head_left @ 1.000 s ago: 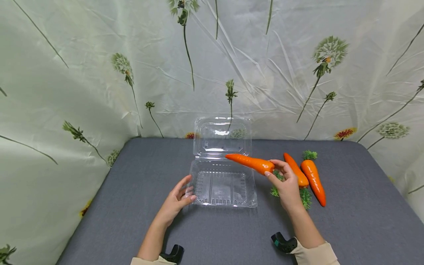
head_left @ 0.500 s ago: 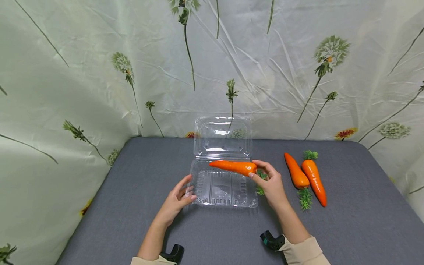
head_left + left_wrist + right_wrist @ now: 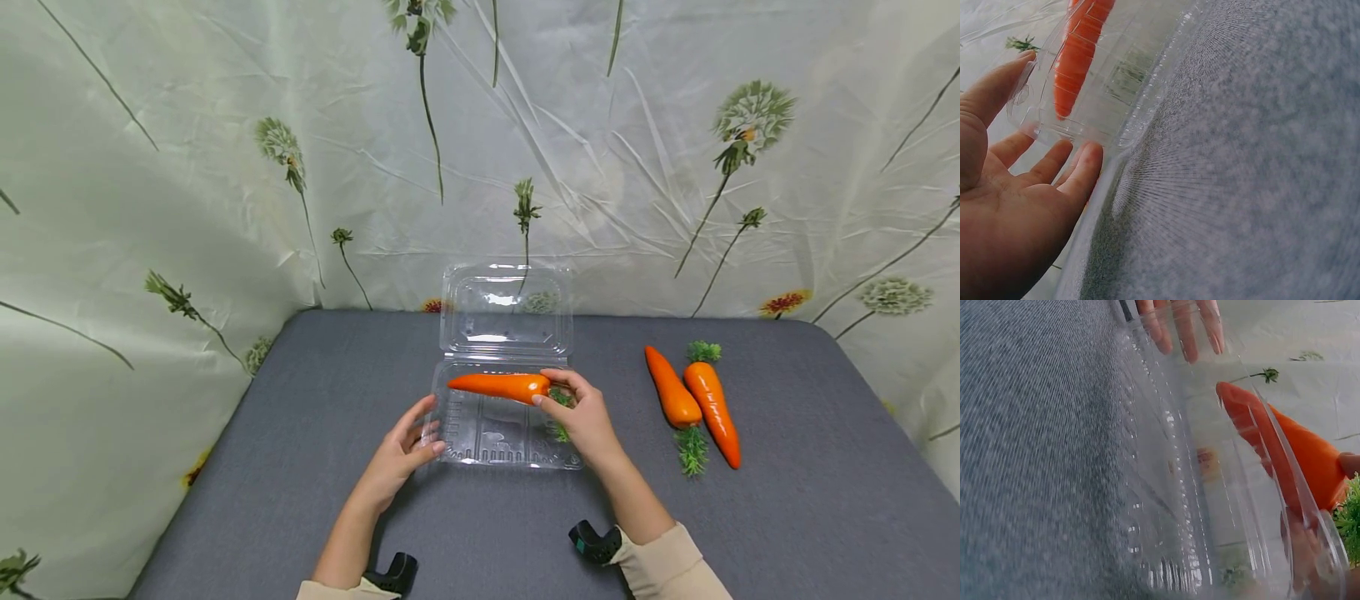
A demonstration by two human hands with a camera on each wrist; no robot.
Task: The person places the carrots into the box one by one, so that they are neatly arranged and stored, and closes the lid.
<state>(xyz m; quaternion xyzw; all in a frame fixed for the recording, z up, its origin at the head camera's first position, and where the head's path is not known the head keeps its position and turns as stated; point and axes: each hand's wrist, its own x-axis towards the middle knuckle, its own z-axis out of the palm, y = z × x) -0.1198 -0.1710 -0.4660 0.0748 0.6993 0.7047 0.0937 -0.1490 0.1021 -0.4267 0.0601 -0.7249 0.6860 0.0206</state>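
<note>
In the head view, my right hand (image 3: 588, 423) pinches a toy carrot (image 3: 501, 387) at its thick, leafy end. The carrot lies crosswise over the base of an open clear plastic clamshell box (image 3: 480, 457), its tip pointing left. Seen from the right wrist, the carrot (image 3: 1310, 456) shows partly through the box's clear wall, with green leaves (image 3: 1350, 519) beside the hand. My left hand (image 3: 397, 457) rests against the box's left side. In the left wrist view, the thumb touches the rim (image 3: 1022, 94) and the loosely extended fingers (image 3: 1088, 169) meet the wall.
Two more toy carrots lie side by side on the grey table (image 3: 330, 392) to the right: one carrot (image 3: 672, 390) with leaves toward me, the other carrot (image 3: 712, 408) with leaves away. The box's lid (image 3: 506, 312) stands raised behind its base, before a flowered curtain (image 3: 600, 167).
My right hand has carried the carrot leftward and slightly toward me, from beside the box to over its base. The left hand has stayed at the box's side.
</note>
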